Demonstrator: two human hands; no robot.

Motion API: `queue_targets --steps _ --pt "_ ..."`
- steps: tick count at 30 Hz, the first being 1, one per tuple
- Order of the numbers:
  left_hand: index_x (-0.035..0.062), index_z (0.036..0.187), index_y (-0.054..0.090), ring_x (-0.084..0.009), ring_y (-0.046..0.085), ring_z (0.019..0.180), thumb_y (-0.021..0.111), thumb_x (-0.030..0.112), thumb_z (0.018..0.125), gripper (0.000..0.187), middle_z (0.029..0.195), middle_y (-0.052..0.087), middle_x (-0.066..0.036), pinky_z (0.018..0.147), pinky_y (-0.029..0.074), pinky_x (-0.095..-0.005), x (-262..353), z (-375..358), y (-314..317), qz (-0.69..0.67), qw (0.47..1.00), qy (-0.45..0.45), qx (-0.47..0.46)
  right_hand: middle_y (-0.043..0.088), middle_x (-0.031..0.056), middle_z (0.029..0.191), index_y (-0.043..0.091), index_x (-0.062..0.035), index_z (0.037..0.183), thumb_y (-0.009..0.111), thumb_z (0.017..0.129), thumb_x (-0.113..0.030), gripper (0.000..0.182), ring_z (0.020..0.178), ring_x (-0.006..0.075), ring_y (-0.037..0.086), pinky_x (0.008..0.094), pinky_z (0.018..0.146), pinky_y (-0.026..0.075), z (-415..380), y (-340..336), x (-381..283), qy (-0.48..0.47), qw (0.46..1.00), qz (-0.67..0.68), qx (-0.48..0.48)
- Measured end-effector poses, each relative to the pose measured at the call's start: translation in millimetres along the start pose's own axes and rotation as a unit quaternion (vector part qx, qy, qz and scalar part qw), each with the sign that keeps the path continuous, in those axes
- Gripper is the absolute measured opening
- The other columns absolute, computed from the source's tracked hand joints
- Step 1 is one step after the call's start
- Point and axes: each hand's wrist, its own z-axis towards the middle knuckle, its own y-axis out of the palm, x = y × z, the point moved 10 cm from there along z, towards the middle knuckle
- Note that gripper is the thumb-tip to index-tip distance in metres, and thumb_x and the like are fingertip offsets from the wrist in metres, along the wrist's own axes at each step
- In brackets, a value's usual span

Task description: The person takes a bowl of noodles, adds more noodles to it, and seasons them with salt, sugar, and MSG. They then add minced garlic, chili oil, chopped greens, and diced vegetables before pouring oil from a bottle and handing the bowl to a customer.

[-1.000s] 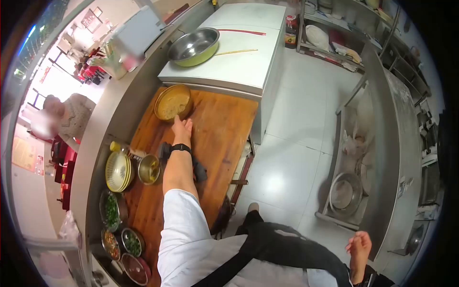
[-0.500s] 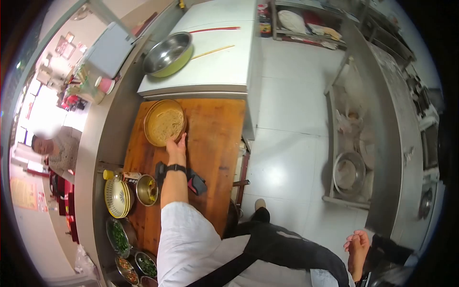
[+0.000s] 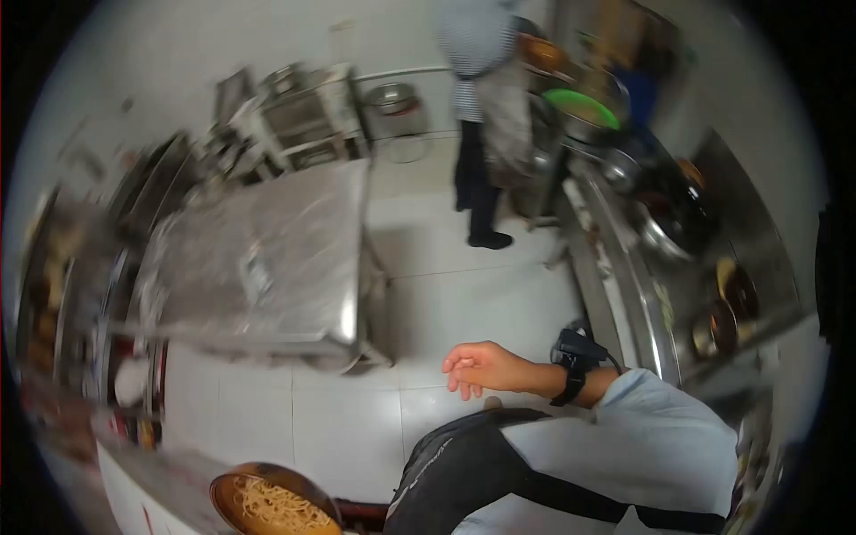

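Note:
My right hand (image 3: 481, 367) is held out over the tiled floor in front of my body, its fingers loosely bent and a little apart, with nothing in them. A black strap with a small dark device (image 3: 575, 357) is around that wrist. At the bottom left, a brown bowl (image 3: 234, 513) with noodles (image 3: 276, 504) in it is cut off by the frame edge. My left hand is out of view, so what it touches does not show.
A steel table (image 3: 312, 276) stands ahead on the left. Along the right runs a steel counter (image 3: 646, 312) with pots. Beyond it stands a co-worker (image 3: 481, 62) beside a green-rimmed basin (image 3: 581, 111). A white worktop (image 3: 129, 486) edges the lower left.
The view has swung right, away from the wooden table. My left hand, earlier at the bowl's rim, has left view. My right hand now shows near the middle instead of the lower right.

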Motion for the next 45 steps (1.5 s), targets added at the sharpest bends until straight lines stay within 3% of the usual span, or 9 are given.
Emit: queue_targets --steps 2,4,5,7,16,25,27,32,45 --pt "-0.0027 0.088 0.052 -0.0177 0.051 0.075 0.056 0.001 0.077 0.012 0.081 0.056 -0.01 0.068 0.044 -0.0314 -22.4 14.1 79.6 -0.063 0.984 -0.113 -0.123 0.059 0.0091 0.082 0.047 -0.0008 0.102 0.045 0.083 -0.006 0.02 0.062 0.0111 0.057 0.0212 0.051 0.043 -24.8 -41.1 -12.5 -0.047 0.999 0.013 0.022" --pt "0.0003 0.103 0.046 -0.0225 0.05 0.09 0.053 0.002 0.078 0.026 0.105 0.049 -0.016 0.077 0.044 -0.0328 1.8 10.3 163.1 -0.004 0.984 0.019 -0.177 0.058 0.0089 0.082 0.047 -0.0009 0.102 0.044 0.083 -0.006 0.02 0.062 0.011 0.056 0.0212 0.051 0.043 -47.0 -84.2 -18.7 -0.076 0.994 0.033 0.072" --pt "0.0015 0.114 0.041 -0.0281 0.049 0.098 0.051 0.017 0.077 0.041 0.114 0.045 -0.016 0.08 0.045 -0.0396 -19.0 5.1 211.5 -0.126 0.954 -0.233 -0.14 0.058 0.0088 0.082 0.047 -0.001 0.101 0.044 0.083 -0.006 0.02 0.062 0.0109 0.056 0.0212 0.051 0.042 -56.9 -104.0 -21.0 -0.096 0.99 0.04 0.101" --pt "-0.0022 0.109 0.046 -0.0302 0.052 0.099 0.051 0.009 0.058 0.053 0.107 0.053 -0.014 0.086 0.043 -0.0447 -7.8 -7.9 330.6 -0.16 0.913 -0.241 -0.289 0.058 0.0087 0.084 0.046 -0.0009 0.103 0.044 0.084 -0.007 0.02 0.063 0.011 0.056 0.0209 0.052 0.042 -73.9 -144.2 -21.5 -0.116 0.983 0.068 0.122" --pt "-0.0041 0.104 0.047 -0.0218 0.058 0.081 0.046 -0.004 0.066 0.037 0.093 0.057 -0.011 0.068 0.05 -0.0344 -67.6 -90.1 600.8 -0.016 0.784 -0.322 -0.53 0.042 0.0094 0.119 0.028 -0.0007 0.128 0.052 0.084 -0.026 0.056 0.087 0.0115 0.051 0.0246 0.067 0.045 -114.9 -285.2 -16.2 -0.149 0.925 0.068 0.344" --pt "-0.0044 0.107 0.043 -0.0188 0.059 0.068 0.042 -0.007 0.066 0.042 0.089 0.055 -0.012 0.056 0.054 -0.0296 -93.4 -76.4 750.8 0.021 0.702 -0.321 -0.635 0.046 0.0117 0.116 0.029 -0.0006 0.128 0.057 0.079 -0.018 0.059 0.106 0.0212 0.045 0.0334 0.092 0.034 -88.3 -384.9 -57.1 -0.149 0.836 -0.047 0.526" --pt "-0.0034 0.11 0.042 -0.0178 0.058 0.068 0.042 -0.008 0.065 0.045 0.09 0.055 -0.011 0.055 0.053 -0.0285 -97.5 -59.2 772.6 0.036 0.692 -0.306 -0.653 0.048 0.0135 0.111 0.038 -0.0038 0.122 0.06 0.075 -0.015 0.053 0.104 0.027 0.046 0.0343 0.09 0.036 -101.4 -380.6 -129.4 -0.058 0.592 -0.473 0.65" --pt "-0.004 0.11 0.042 -0.0164 0.057 0.064 0.042 -0.007 0.064 0.047 0.086 0.056 -0.01 0.051 0.051 -0.0273 -108.0 -52.2 812.4 0.061 0.672 -0.312 -0.669 0.055 0.0095 0.1 0.05 -0.0063 0.105 0.061 0.069 -0.014 0.038 0.092 0.0286 0.05 0.0372 0.077 0.041 6.4 -395.5 -143.9 -0.007 0.693 -0.603 0.395" --pt "-0.0099 0.104 0.042 -0.0264 0.062 0.067 0.041 -0.006 0.065 0.04 0.088 0.056 -0.017 0.049 0.057 -0.034 -118.1 -56.5 896.1 0.054 0.693 -0.343 -0.632 0.058 0.0083 0.091 0.055 -0.0053 0.098 0.058 0.07 -0.011 0.028 0.084 0.0275 0.053 0.0358 0.073 0.043 0.1 -497.9 -172.7 -0.116 0.708 -0.569 0.402"
